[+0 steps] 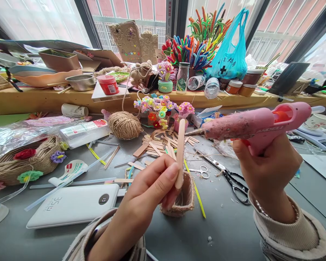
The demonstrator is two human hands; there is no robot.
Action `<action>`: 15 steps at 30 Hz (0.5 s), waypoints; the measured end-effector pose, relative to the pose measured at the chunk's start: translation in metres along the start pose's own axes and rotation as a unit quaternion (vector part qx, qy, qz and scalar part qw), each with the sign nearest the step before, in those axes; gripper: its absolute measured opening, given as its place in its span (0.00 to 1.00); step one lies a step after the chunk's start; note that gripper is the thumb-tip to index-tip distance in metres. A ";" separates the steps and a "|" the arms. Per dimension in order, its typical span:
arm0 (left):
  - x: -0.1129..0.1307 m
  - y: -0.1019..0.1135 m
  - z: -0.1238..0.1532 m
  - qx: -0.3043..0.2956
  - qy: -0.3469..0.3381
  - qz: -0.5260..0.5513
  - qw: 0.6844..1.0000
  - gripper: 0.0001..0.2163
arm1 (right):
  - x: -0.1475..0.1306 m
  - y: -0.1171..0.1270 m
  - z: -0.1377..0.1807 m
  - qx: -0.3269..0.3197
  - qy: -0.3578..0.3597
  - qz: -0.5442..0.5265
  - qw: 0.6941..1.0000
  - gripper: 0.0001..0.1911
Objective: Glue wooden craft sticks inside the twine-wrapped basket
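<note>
While the left hand (149, 188) pinches a wooden craft stick (180, 145) upright, thumb on the near side and fingertips (170, 173) pressed in low on the stick, the right hand (266, 166) is wrapped tight round the grip of a pink hot glue gun (255, 125). Whether a finger rests on the trigger cannot be told; the gun's body hides it.

Look at the metal nozzle (195, 133): it points left and stops just short of the stick, beside its upper half and well above the pinching fingers. Directly under those fingers a small twine-wrapped cup (186, 201) stands on the grey table (228, 224), and the stick's lower end hangs right at its rim.

Now the risks. The stick is held at one end only, so a nudge from the nozzle could swing the top away or twist it in the pinch. Glue laid high on an upright stick could run down toward the fingertips, and that would burn. A drip off the nozzle could land on the cup's twine or the table.

Below the right wrist lie black-handled scissors (230, 177), blades toward the stick hand; a dropped wrist or the knit cuff could catch them. Beyond the left fingertips sits a loose pile of wooden sticks (163, 143), easy to scatter.
</note>
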State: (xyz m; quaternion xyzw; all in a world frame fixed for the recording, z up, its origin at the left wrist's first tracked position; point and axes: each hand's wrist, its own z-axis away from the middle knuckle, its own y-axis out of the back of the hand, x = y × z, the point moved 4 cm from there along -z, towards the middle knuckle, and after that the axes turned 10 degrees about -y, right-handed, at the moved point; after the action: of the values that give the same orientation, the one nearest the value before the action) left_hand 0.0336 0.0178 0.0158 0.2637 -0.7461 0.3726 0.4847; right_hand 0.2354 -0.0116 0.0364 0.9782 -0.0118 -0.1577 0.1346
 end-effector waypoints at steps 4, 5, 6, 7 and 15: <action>-0.001 0.001 0.000 0.000 -0.001 -0.006 1.000 0.14 | 0.002 -0.001 0.001 0.006 0.002 0.004 1.000 0.18; -0.001 0.001 0.000 -0.002 0.000 -0.008 1.000 0.14 | 0.002 -0.001 0.001 0.006 0.001 0.006 1.000 0.18; -0.001 0.001 0.000 -0.003 0.001 -0.010 1.000 0.14 | 0.003 -0.001 0.002 0.005 0.000 0.010 1.000 0.18; -0.001 0.001 0.000 -0.004 0.002 -0.012 1.000 0.14 | 0.003 -0.001 0.002 0.003 -0.003 0.013 1.000 0.18; -0.001 -0.001 0.001 0.005 0.001 -0.015 1.000 0.14 | 0.002 -0.001 0.002 -0.008 -0.013 0.024 1.000 0.18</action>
State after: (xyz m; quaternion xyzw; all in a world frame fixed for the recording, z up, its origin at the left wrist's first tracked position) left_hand 0.0341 0.0164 0.0153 0.2769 -0.7396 0.3695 0.4898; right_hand 0.2368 -0.0116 0.0337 0.9744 -0.0361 -0.1668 0.1461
